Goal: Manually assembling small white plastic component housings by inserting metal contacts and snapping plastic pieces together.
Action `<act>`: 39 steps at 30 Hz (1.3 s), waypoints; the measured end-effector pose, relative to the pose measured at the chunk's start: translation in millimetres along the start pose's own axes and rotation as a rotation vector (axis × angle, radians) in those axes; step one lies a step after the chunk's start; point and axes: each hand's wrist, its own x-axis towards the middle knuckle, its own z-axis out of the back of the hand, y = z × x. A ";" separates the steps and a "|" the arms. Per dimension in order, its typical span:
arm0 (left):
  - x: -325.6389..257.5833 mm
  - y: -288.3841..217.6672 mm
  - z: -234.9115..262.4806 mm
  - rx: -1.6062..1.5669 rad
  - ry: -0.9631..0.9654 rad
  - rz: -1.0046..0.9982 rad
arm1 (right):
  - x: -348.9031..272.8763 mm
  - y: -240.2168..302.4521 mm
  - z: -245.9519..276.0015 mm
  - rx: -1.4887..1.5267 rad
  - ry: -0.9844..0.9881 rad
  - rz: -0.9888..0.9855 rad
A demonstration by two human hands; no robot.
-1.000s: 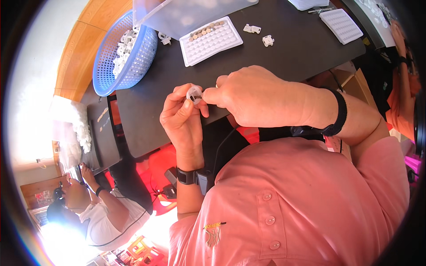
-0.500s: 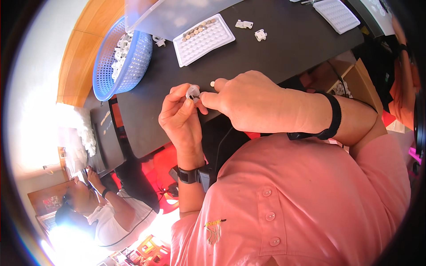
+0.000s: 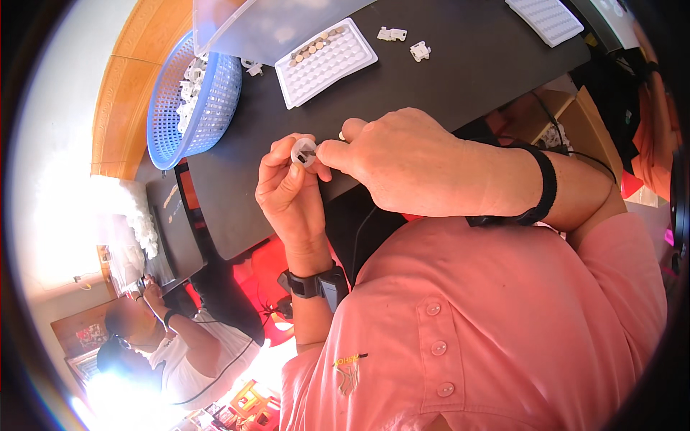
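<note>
My left hand (image 3: 287,194) pinches a small white plastic part (image 3: 303,151) between thumb and fingers, just above the near edge of the black table (image 3: 460,65). My right hand (image 3: 406,161) meets it from the right, its fingertips pressed on the same part, with a small pale piece showing at its index finger. Both wrists wear black bands. A white tray (image 3: 327,61) of little round cells, a few filled with brownish discs, lies beyond my hands. Two loose white plastic parts (image 3: 405,41) rest farther back.
A blue mesh basket (image 3: 188,97) full of white parts stands at the table's left end, beside a clear plastic bin (image 3: 266,25). A second white tray (image 3: 546,18) lies at the far right. Another person (image 3: 172,345) sits at the lower left, at a separate desk.
Both hands have stayed together on the white part, with the fingers shifting slightly. The view has tilted, so the table's contents sit a little differently in frame.
</note>
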 end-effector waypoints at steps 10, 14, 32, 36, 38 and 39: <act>0.6 0.1 2.8 -0.085 0.004 0.008 | -1.7 1.7 4.4 -0.051 -0.042 0.033; 2.4 1.6 5.5 -0.104 0.020 -0.002 | -11.9 3.3 14.7 -0.052 -0.010 0.036; 2.1 2.6 8.2 -0.215 -0.011 0.025 | -13.8 -142.7 98.6 -0.567 -0.231 -0.486; 2.7 2.5 8.0 -0.229 -0.019 0.025 | -13.9 -153.7 96.4 -0.533 -0.204 -0.488; 2.6 2.8 8.6 -0.226 -0.011 0.024 | -14.8 -155.6 93.9 -0.548 -0.198 -0.481; 2.0 2.6 8.8 -0.234 -0.014 0.019 | -16.0 -156.3 92.3 -0.558 -0.198 -0.476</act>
